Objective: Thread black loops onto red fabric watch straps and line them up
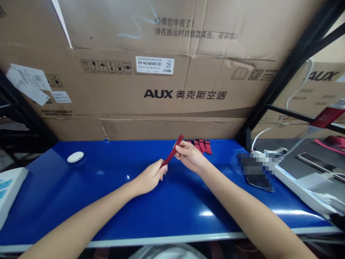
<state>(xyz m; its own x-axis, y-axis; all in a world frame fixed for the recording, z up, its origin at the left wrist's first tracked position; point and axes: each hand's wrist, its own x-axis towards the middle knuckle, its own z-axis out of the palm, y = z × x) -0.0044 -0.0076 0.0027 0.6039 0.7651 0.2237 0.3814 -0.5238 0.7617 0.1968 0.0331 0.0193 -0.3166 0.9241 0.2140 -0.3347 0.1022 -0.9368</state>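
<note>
A narrow red strap [170, 155] is held slanting above the blue tabletop [113, 212], its upper end pointing right. My left hand [151, 177] grips the lower end with curled fingers. Farther up, my right hand [188, 154] pinches the strap between thumb and fingers, and a short piece sticks out beyond them. Behind my right hand, several red strap pieces [202, 146] with dark parts lie near the back of the table, partly covered by the hand.
A white round object [75, 157] lies at the left. A white device [12, 190] sits at the left edge. To the right are a white power strip [302, 187], a partly blurred dark object [258, 180] and a phone [320, 163]. A large cardboard sheet [124, 97] stands behind.
</note>
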